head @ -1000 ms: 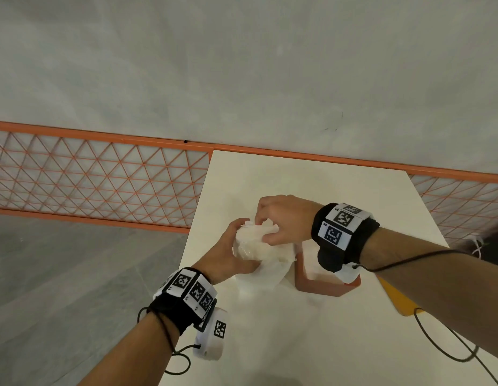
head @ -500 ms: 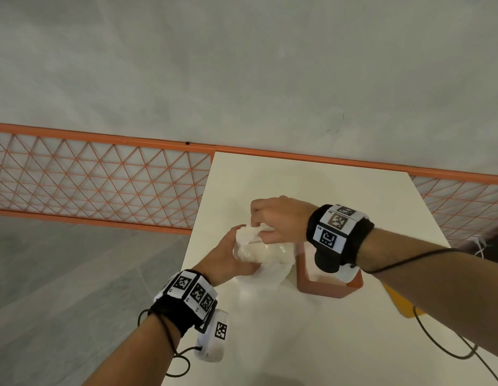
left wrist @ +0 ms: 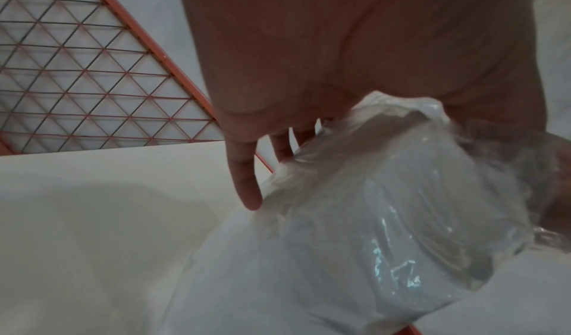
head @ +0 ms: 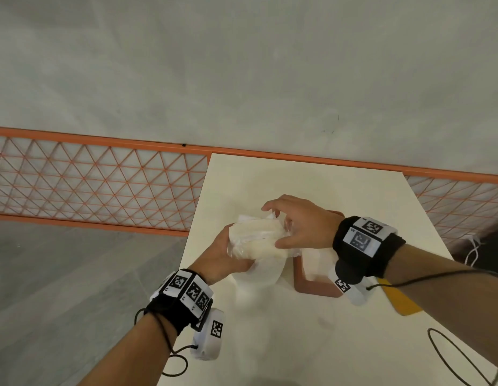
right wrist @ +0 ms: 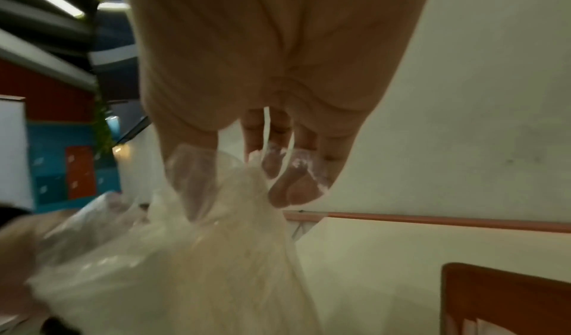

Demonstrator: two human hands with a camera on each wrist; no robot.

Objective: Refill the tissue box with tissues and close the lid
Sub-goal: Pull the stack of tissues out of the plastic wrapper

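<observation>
A pack of white tissues in clear plastic wrap [head: 256, 240] is held up over the cream table [head: 298, 344]. My left hand [head: 222, 254] grips the pack's left end from below; the left wrist view shows the wrap [left wrist: 401, 206] bulging under the palm. My right hand [head: 295, 224] is at the pack's right end, thumb and fingers pinching the loose wrap [right wrist: 222, 193]. The orange tissue box [head: 312, 285] stands open just right of the pack, mostly hidden under my right wrist; its corner [right wrist: 500, 296] shows tissue inside.
A yellow-orange flat piece [head: 401, 299] lies right of the box, partly under my right forearm. A black cable [head: 451, 355] loops over the table's near right. An orange lattice fence [head: 97, 188] runs behind the table; grey floor lies off the left edge.
My right hand has shifted from on top of the pack to its right end and now pulls at the wrap. The left hand keeps its hold.
</observation>
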